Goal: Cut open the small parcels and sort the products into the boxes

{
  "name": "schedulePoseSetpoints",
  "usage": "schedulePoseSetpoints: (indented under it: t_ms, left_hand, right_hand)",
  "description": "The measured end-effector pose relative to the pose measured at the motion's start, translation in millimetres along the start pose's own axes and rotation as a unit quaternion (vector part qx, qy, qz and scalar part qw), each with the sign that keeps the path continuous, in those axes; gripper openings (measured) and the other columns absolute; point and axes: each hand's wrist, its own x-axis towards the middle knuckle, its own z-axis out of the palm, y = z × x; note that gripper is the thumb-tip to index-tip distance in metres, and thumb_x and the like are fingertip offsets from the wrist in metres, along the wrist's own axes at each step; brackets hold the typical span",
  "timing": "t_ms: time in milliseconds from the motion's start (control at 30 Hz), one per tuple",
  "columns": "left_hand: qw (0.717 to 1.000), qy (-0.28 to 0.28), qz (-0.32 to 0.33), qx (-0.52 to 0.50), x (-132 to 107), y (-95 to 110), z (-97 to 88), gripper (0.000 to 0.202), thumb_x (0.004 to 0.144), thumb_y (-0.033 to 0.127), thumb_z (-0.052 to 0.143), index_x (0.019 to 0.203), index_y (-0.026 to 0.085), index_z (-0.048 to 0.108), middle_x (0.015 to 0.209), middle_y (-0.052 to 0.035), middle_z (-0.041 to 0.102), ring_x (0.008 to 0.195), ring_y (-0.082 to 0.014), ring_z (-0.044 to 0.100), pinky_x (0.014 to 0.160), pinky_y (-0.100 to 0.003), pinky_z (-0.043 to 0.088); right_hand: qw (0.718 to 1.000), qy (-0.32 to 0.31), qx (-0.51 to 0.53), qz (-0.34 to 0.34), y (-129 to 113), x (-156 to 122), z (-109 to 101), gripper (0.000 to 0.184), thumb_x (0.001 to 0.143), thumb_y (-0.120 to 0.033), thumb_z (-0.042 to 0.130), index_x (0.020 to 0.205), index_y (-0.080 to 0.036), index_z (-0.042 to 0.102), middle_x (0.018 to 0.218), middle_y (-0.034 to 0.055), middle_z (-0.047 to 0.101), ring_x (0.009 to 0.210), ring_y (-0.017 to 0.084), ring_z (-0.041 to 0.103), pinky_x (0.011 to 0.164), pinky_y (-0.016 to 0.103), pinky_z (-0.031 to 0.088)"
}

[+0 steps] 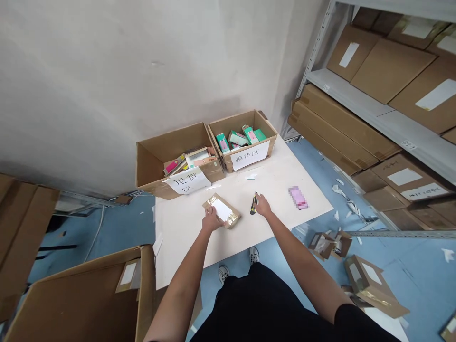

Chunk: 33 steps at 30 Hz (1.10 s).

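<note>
My left hand [211,221] rests on the near edge of a small brown cardboard parcel [223,210] with a white label, lying flat on the white table [185,228]; the fingers press on it. My right hand [262,205] reaches to a black and yellow utility knife [253,203] lying on the table just right of the parcel, fingers curled over its end. A pink blurred item [298,197] lies farther right on the table.
Two open cardboard boxes with paper signs stand at the table's far edge: left box [156,161] with mixed packets, right box [265,133] with green and pink packs. Shelving [388,118] with flat cartons stands right. Torn cartons [370,285] litter the blue floor. A large carton [81,294] stands near left.
</note>
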Motion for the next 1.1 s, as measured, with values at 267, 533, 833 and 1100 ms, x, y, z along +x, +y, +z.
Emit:
schedulePoseSetpoints:
  t_ms: [267,533,833,1100]
  left_hand:
    - [0.998,-0.037,-0.017,-0.037,8.5,5.6,9.4,0.135,0.069,0.054,0.082,0.169,0.017,-0.001,0.177,-0.0147,-0.008,0.161,-0.0401,-0.014,0.115,-0.055,0.044]
    - [0.995,-0.031,-0.008,-0.090,3.2,6.5,22.1,0.133,0.068,0.045,0.085,0.169,0.017,0.003,0.176,-0.0168,-0.010,0.160,-0.0382,-0.018,0.119,-0.055,0.039]
    - [0.986,-0.005,0.003,-0.164,-0.2,4.2,26.4,0.135,0.062,0.039,0.088,0.169,0.022,0.007,0.176,-0.0151,-0.009,0.161,-0.0368,-0.017,0.117,-0.055,0.041]
    - [0.988,0.023,-0.074,-0.135,-3.8,13.0,27.1,0.145,0.063,0.037,0.092,0.168,0.030,-0.008,0.176,-0.0099,-0.016,0.162,-0.0365,-0.011,0.125,-0.053,0.031]
  right_hand:
    - [0.985,-0.052,0.020,0.161,37.7,24.8,35.5,0.062,0.096,-0.038,0.059,0.151,-0.012,0.050,0.133,0.0165,0.070,0.122,0.025,0.069,0.097,0.032,0.053]
    - [0.987,-0.024,0.012,0.156,26.5,31.7,72.0,0.044,0.084,-0.033,0.067,0.122,-0.011,0.062,0.109,0.0218,0.076,0.098,0.031,0.077,0.080,0.037,0.058]
    - [0.986,-0.044,0.146,-0.060,-58.3,33.7,63.7,0.048,0.099,-0.030,0.042,0.146,-0.019,0.045,0.118,0.0079,0.075,0.083,0.019,0.075,0.080,0.031,0.059]
    - [0.963,-0.156,-0.089,-0.203,-139.6,-10.1,79.8,0.090,0.090,-0.016,0.064,0.168,-0.028,0.021,0.142,0.0130,0.063,0.116,0.026,0.067,0.095,0.031,0.048]
